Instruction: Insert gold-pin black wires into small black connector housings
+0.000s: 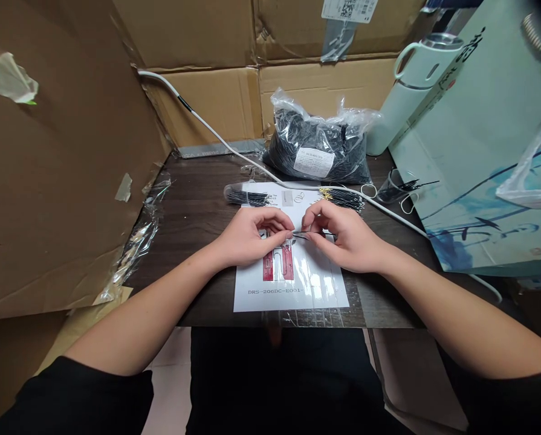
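Over a white printed sheet (315,284), both hands meet with fingertips a short gap apart. Between them runs a thin black wire-like piece (301,234). My left hand (256,235) pinches its left end between thumb and fingers. From the other side, my right hand (343,238) pinches it too, and a dark end shows beyond its fingers. Just behind the hands lie a bundle of thin black pieces (247,197) on the left and another bundle with yellow tips (343,197) on the right. The sheet carries red-and-white pictures under clear tape.
A clear bag packed with black strands (318,142) stands at the back. A white cable (216,134) crosses the dark table (197,223). At right are a small cup of black pieces (395,186), a pale green bottle (401,96) and a printed panel (479,151). Cardboard walls (197,36) enclose the space.
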Demonstrator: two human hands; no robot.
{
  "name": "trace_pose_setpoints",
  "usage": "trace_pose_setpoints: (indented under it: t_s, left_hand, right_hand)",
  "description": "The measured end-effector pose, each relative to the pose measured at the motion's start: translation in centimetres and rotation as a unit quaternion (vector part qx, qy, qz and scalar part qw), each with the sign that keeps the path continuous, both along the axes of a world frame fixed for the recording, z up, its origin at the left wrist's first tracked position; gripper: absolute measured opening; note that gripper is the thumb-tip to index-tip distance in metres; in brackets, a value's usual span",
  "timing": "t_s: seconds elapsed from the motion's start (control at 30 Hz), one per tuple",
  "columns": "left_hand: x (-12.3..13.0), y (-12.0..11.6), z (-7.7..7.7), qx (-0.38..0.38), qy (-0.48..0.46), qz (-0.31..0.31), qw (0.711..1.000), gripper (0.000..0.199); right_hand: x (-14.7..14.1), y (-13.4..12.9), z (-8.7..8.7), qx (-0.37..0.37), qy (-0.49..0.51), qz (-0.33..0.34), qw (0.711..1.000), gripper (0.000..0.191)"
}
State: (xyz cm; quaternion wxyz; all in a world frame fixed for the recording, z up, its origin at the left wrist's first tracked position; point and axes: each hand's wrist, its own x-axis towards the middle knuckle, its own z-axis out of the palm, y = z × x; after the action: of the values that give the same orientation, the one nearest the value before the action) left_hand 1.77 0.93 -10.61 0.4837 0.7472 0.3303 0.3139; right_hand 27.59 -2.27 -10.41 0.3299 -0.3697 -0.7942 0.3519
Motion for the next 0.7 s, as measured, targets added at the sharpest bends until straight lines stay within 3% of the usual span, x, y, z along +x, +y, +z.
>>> trace_pose_setpoints:
  t_s: [0.3,0.47,0.6,0.7]
  left_hand:
    - [0.0,0.0,-0.2,-0.001,-0.007,-0.004,1.000,0.015]
    - [-0.3,0.1,-0.1,0.015,0.029,-0.003,0.999,0.037]
    - [-0.8,0.3,0.5,0.106,0.132,0.010,0.986,0.020]
    - [-1.3,0.6,1.2,0.166,0.214,-0.016,0.962,0.004]
  right_hand:
    - [0.0,0.0,0.0,0.016,0.001,0.004,1.000,0.015]
    - [0.0,0.2,-0.1,0.027,-0.016,-0.016,0.999,0.013]
    - [-0.1,0.7,-0.7,0.052,-0.054,-0.038,0.996,0.013]
    - [-0.4,1.2,-1.5,0.060,-0.072,-0.038,0.995,0.014]
